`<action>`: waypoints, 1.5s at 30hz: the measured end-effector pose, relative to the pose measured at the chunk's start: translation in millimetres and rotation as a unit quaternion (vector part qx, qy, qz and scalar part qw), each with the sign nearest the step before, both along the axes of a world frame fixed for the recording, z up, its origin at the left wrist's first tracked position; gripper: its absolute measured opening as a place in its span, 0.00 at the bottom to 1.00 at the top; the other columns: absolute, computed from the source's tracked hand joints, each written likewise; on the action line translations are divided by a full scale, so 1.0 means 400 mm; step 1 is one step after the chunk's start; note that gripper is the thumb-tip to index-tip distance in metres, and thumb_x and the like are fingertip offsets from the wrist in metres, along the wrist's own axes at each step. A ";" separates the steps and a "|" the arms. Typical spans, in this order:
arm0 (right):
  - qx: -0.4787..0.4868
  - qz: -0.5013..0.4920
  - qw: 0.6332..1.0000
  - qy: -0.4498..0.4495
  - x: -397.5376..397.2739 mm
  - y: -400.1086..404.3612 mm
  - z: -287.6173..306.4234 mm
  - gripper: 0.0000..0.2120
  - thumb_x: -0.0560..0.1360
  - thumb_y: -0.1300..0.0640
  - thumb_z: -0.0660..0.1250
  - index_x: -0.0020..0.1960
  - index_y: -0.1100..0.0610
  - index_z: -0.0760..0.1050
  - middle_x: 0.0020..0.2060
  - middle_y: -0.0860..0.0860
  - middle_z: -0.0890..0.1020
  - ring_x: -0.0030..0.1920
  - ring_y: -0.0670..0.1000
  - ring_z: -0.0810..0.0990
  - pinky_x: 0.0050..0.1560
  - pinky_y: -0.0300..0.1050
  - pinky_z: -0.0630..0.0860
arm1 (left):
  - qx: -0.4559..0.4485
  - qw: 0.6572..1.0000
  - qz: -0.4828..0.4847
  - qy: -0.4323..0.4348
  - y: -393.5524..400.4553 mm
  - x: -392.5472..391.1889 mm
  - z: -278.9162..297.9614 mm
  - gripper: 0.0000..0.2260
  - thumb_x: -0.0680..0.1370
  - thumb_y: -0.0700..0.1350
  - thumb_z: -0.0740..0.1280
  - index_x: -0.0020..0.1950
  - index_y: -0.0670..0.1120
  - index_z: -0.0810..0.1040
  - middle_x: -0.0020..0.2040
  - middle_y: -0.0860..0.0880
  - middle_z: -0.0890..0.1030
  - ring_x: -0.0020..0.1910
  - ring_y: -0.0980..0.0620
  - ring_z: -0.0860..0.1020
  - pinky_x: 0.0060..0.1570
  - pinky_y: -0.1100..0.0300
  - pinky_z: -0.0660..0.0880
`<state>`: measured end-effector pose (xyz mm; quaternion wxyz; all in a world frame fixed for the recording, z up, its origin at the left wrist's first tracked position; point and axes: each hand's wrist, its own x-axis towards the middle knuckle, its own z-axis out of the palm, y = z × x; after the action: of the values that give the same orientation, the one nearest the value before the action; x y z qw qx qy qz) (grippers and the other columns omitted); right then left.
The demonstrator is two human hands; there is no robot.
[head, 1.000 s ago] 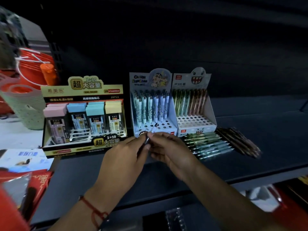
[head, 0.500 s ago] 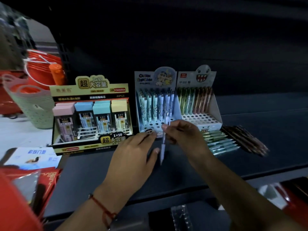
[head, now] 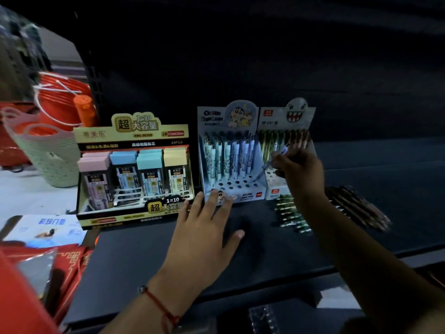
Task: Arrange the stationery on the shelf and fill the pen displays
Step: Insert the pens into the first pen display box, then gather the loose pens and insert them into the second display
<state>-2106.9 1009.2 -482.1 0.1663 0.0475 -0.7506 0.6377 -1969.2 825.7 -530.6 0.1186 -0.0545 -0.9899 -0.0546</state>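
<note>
Bare dark shelf (head: 144,256) open up front, three display boxes (head: 231,165) walling the rear, loose pens (head: 291,216) littering right.

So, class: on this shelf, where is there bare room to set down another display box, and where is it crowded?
Bare shelf runs right of the ghost-face pen display, behind the loose pens. A smaller bare patch lies in front of the lead refill box, beside the left hand. The left end is crowded: three displays stand side by side.
</note>
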 end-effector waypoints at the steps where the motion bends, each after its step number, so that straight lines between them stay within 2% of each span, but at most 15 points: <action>1: 0.018 -0.007 1.000 0.006 -0.010 -0.001 0.002 0.11 0.76 0.55 0.72 0.48 0.63 0.78 0.40 0.53 0.84 0.42 0.50 0.83 0.47 0.47 0.81 | 0.000 1.000 0.000 0.001 0.000 -0.001 0.003 0.34 0.75 0.68 0.36 0.79 0.56 0.41 0.81 0.51 0.44 0.79 0.46 0.41 0.76 0.47 0.41; 6: 0.104 -0.032 0.993 0.032 -0.041 -0.008 0.020 0.09 0.77 0.55 0.71 0.43 0.61 0.78 0.38 0.58 0.83 0.39 0.52 0.81 0.44 0.52 0.80 | 0.030 1.000 -0.001 -0.007 0.006 0.001 0.015 0.31 0.81 0.65 0.47 0.80 0.56 0.42 0.81 0.51 0.44 0.79 0.46 0.42 0.76 0.45 0.44; 8: 0.144 -0.025 0.988 0.048 -0.040 -0.018 0.032 0.08 0.77 0.56 0.70 0.42 0.60 0.78 0.37 0.55 0.82 0.37 0.51 0.80 0.39 0.42 0.78 | 0.038 0.999 -0.001 -0.006 0.001 0.007 0.011 0.31 0.81 0.65 0.48 0.80 0.56 0.42 0.81 0.52 0.44 0.79 0.47 0.43 0.76 0.45 0.44; 10: 0.197 -0.026 0.979 0.052 -0.041 -0.029 0.042 0.11 0.77 0.56 0.70 0.39 0.61 0.78 0.32 0.52 0.80 0.31 0.46 0.76 0.29 0.28 0.69 | 0.045 0.999 0.000 -0.004 -0.006 0.009 0.007 0.31 0.81 0.65 0.48 0.80 0.56 0.42 0.81 0.52 0.44 0.79 0.47 0.43 0.77 0.47 0.42; 12: 0.246 -0.027 0.968 0.043 -0.046 -0.042 0.041 0.16 0.77 0.56 0.70 0.33 0.59 0.75 0.25 0.50 0.74 0.23 0.42 0.68 0.22 0.28 0.63 | 0.050 0.999 0.003 0.000 -0.013 0.009 0.004 0.30 0.81 0.65 0.48 0.80 0.57 0.41 0.81 0.53 0.45 0.79 0.48 0.43 0.77 0.49 0.42; 16: 0.250 -0.023 0.968 0.022 -0.076 -0.063 0.029 0.19 0.76 0.56 0.71 0.29 0.56 0.70 0.23 0.49 0.70 0.22 0.44 0.66 0.29 0.37 0.65 | 0.058 0.998 0.004 0.009 -0.017 0.010 0.003 0.30 0.81 0.65 0.48 0.80 0.58 0.42 0.81 0.53 0.45 0.79 0.49 0.44 0.77 0.49 0.43; 21: 0.274 -0.013 0.962 0.014 -0.096 -0.087 0.015 0.19 0.76 0.57 0.71 0.28 0.57 0.72 0.23 0.50 0.73 0.25 0.46 0.70 0.35 0.38 0.72 | 0.065 0.998 0.003 0.004 -0.014 0.013 0.008 0.30 0.81 0.64 0.48 0.80 0.57 0.42 0.81 0.53 0.45 0.79 0.49 0.44 0.77 0.49 0.42; 27: 0.260 -0.032 0.965 -0.002 -0.112 -0.088 -0.005 0.23 0.76 0.54 0.71 0.25 0.55 0.67 0.20 0.49 0.69 0.23 0.48 0.67 0.33 0.39 0.67 | 0.074 0.997 0.010 -0.002 0.005 0.015 0.043 0.30 0.81 0.64 0.48 0.80 0.57 0.42 0.80 0.53 0.44 0.79 0.49 0.42 0.77 0.48 0.43; 29: 0.286 -0.002 0.958 0.005 -0.095 -0.080 0.006 0.20 0.77 0.54 0.69 0.28 0.55 0.71 0.24 0.48 0.72 0.26 0.47 0.70 0.35 0.39 0.67 | 0.075 0.997 0.010 -0.004 0.012 0.020 0.052 0.30 0.81 0.64 0.48 0.80 0.57 0.43 0.80 0.53 0.44 0.79 0.49 0.42 0.77 0.49 0.43; 32: 0.361 0.021 0.931 0.041 -0.032 -0.036 0.016 0.09 0.80 0.50 0.65 0.51 0.55 0.80 0.43 0.53 0.80 0.40 0.50 0.76 0.43 0.39 0.67 | 0.073 0.997 0.005 -0.011 0.022 0.029 0.059 0.30 0.81 0.64 0.48 0.80 0.56 0.43 0.80 0.53 0.44 0.79 0.49 0.43 0.77 0.50 0.43; 34: 0.388 0.041 0.920 0.036 0.030 0.023 0.003 0.15 0.81 0.49 0.64 0.64 0.53 0.76 0.59 0.53 0.81 0.55 0.52 0.79 0.52 0.39 0.71 | 0.070 0.997 0.001 -0.019 0.033 0.033 0.058 0.30 0.81 0.64 0.48 0.80 0.56 0.43 0.80 0.54 0.43 0.79 0.49 0.44 0.77 0.51 0.43; 36: 0.425 0.064 0.902 0.024 0.092 0.095 -0.032 0.23 0.81 0.50 0.64 0.75 0.51 0.69 0.71 0.51 0.73 0.69 0.53 0.73 0.65 0.42 0.68 | 0.058 0.998 -0.007 -0.029 0.050 0.035 0.055 0.30 0.81 0.64 0.47 0.80 0.56 0.43 0.80 0.54 0.42 0.79 0.50 0.44 0.76 0.52 0.44; 38: 0.473 0.079 0.877 0.038 0.140 0.160 -0.081 0.26 0.80 0.52 0.64 0.77 0.51 0.65 0.75 0.53 0.68 0.76 0.55 0.65 0.72 0.45 0.62 | 0.049 0.998 -0.015 -0.039 0.069 0.032 0.049 0.30 0.81 0.64 0.47 0.80 0.56 0.43 0.80 0.53 0.42 0.79 0.50 0.43 0.76 0.53 0.45; 40: 0.486 0.077 0.870 0.039 0.179 0.210 -0.127 0.27 0.80 0.54 0.65 0.77 0.52 0.63 0.76 0.53 0.66 0.78 0.56 0.60 0.75 0.47 0.58 | 0.051 0.997 -0.020 -0.047 0.092 0.026 0.045 0.31 0.81 0.65 0.47 0.80 0.56 0.43 0.80 0.54 0.42 0.79 0.51 0.43 0.77 0.53 0.46; 45: 0.465 0.034 0.884 0.007 0.220 0.295 -0.197 0.26 0.81 0.55 0.62 0.77 0.57 0.64 0.76 0.55 0.66 0.77 0.60 0.60 0.75 0.52 0.59 | 0.072 0.995 -0.026 -0.059 0.153 0.014 0.033 0.31 0.80 0.65 0.49 0.80 0.56 0.44 0.80 0.55 0.42 0.79 0.51 0.44 0.77 0.52 0.47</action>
<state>-2018.8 1127.4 -560.8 0.1084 0.1497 -0.9578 0.2201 -1963.7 887.0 -517.3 0.0619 -0.0678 -0.9871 -0.1315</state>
